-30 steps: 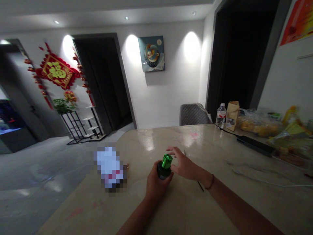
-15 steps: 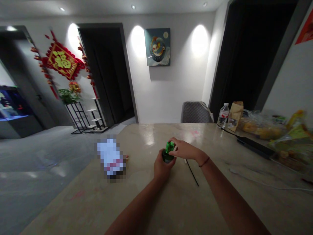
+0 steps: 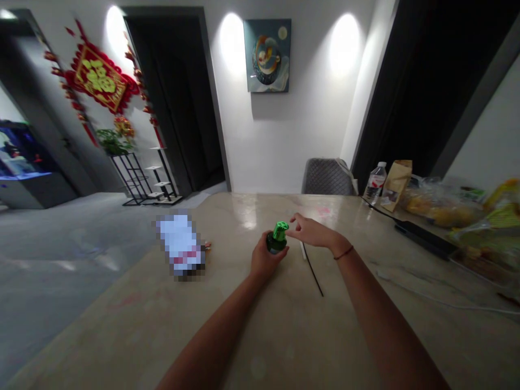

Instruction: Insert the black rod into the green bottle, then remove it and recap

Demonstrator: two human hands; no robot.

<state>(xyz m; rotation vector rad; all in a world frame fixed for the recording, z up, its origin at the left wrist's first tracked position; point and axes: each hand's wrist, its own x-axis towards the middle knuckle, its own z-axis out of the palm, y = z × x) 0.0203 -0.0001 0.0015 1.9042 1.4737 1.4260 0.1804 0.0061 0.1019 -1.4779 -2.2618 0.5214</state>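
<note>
I see my left hand (image 3: 263, 260) wrapped tight around a small dark green bottle (image 3: 276, 245), held upright at the middle of the glossy beige marble table (image 3: 284, 341). My right hand (image 3: 314, 234) is loosely curled at its shiny green foil cap (image 3: 280, 229); I cannot tell whether it pinches. A thin black stick (image 3: 313, 266) lies just beside.

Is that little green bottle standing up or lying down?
Upright: the left hand grips the green bottle low, and its shiny top points up beside the right hand.
</note>
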